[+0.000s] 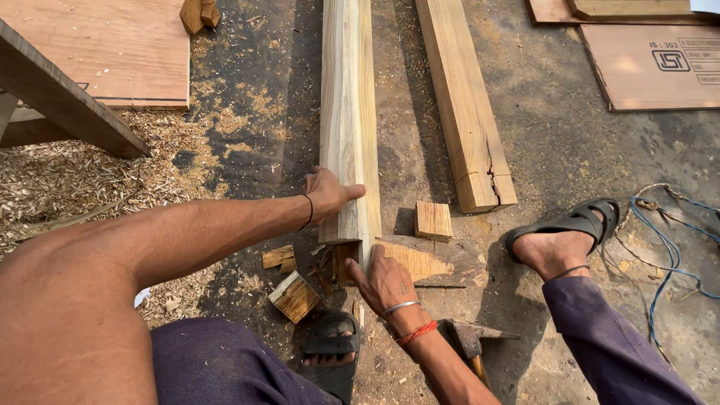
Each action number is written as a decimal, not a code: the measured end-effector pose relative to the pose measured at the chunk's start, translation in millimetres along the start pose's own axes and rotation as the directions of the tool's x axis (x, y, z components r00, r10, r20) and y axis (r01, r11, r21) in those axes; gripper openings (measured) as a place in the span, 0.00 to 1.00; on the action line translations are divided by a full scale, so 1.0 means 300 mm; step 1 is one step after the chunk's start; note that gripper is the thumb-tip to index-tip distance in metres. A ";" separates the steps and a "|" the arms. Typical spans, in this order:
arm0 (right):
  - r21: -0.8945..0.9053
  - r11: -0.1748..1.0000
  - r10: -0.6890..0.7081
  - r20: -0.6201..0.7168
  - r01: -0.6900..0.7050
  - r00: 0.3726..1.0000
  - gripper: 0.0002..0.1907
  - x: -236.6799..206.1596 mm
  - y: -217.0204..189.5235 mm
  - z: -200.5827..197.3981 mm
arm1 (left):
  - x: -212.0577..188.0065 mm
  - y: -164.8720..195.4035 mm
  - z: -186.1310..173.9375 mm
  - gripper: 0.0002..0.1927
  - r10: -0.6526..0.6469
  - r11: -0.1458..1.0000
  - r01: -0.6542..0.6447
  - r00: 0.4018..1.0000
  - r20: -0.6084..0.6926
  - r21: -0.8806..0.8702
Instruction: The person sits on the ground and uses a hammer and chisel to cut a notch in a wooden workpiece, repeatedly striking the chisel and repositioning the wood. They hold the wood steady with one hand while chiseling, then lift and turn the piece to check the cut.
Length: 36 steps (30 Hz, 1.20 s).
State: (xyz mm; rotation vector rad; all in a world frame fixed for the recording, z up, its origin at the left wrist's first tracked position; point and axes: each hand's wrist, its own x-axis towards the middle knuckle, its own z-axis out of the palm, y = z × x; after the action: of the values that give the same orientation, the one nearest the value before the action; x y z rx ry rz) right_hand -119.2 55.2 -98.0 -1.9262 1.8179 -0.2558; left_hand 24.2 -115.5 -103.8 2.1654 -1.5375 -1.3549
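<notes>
Two bare hands meet at the near end of a long pale wooden post (349, 112) that lies on the ground and runs straight away from the person. The left hand (328, 193) rests on the post's left face, fingers together and laid flat over the top edge — pressing rather than clamped. The right hand (384, 279) sits at the cut end, fingers stretched up against the end grain, loosely together and gripping nothing. Under that end lies a rough, splintered wooden chunk (420, 261), which seems to prop the post. Beside it stands a small square offcut (433, 220), with two more offcuts (289, 277) to the left. A hammer (469, 341) lies just behind the right wrist. Judging from this, the post could roll or slip off its prop if pushed sideways, since it rests on a narrow, uneven support; splinters at the ragged end could catch the fingertips, and the sandalled right foot (566, 240) is near enough to be struck. To the right a second, darker beam (465, 105) lies close alongside, leaving only a narrow strip of ground; to the left there is open ground strewn with sawdust and shavings (67, 180) — the freer side.
</notes>
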 end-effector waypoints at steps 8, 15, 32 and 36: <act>-0.059 0.990 0.126 0.007 -0.126 0.992 0.31 -0.071 0.139 -0.235 | -0.032 0.114 0.110 0.52 0.216 0.967 -0.227 0.971 0.100 0.114; 0.164 0.985 -0.025 -0.185 0.055 0.982 0.33 -0.069 0.169 -0.184 | 0.021 0.094 0.160 0.41 0.309 0.951 -0.297 0.924 0.227 -0.084; -0.120 0.988 0.046 -0.361 -0.095 0.932 0.57 -0.085 0.040 0.008 | 0.198 0.058 0.261 0.66 0.206 0.884 -0.008 0.905 0.373 -0.468; -0.033 0.995 0.078 -0.359 -0.096 0.930 0.53 -0.088 0.027 0.019 | 0.175 0.056 0.231 0.62 0.202 0.887 -0.058 0.941 0.272 -0.458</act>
State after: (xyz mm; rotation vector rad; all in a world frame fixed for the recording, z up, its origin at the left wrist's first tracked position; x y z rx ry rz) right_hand -126.6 82.2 -101.7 -1.9221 2.1534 -0.5685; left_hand -35.1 -142.0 -164.2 1.5992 -1.2672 -1.8540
